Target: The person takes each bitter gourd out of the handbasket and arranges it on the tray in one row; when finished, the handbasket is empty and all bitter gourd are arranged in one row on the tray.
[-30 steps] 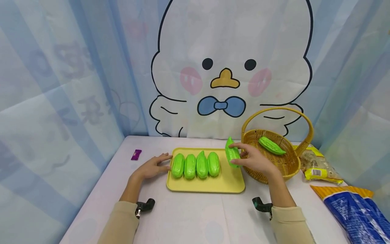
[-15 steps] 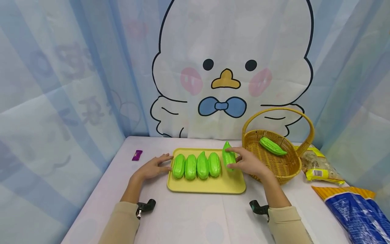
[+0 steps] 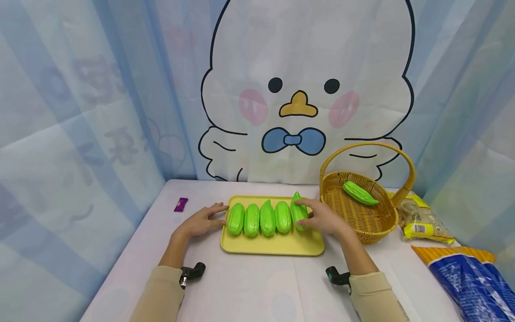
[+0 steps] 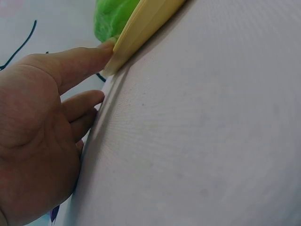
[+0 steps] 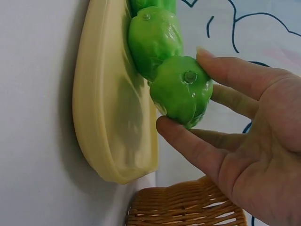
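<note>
My right hand [image 3: 327, 218] pinches a bright green bitter melon [image 3: 298, 216] between thumb and fingers at the right end of a row. Beside it, several similar bitter melons [image 3: 267, 219] lie upright in the view, side by side on a yellow tray [image 3: 265, 247]. In the right wrist view the pinched bitter melon [image 5: 174, 96] sits against its neighbour, close over the tray floor. My left hand [image 3: 200, 222] is at the tray's left end with fingers extended. The left wrist view shows its thumb [image 4: 89, 61] on the tray rim [image 4: 146, 30].
A wicker basket [image 3: 342, 214] with a tall handle stands right of the tray, one more bitter melon [image 3: 360, 193] inside. Beyond it lie a clear-and-yellow bag [image 3: 424, 219] and a blue-and-orange bag [image 3: 470, 277]. A small purple packet [image 3: 181, 205] lies at the left. A printed curtain hangs behind.
My right hand has carried the bitter melon leftward and down, from near the basket's edge to the right end of the row. The left hand has stayed at the tray.
</note>
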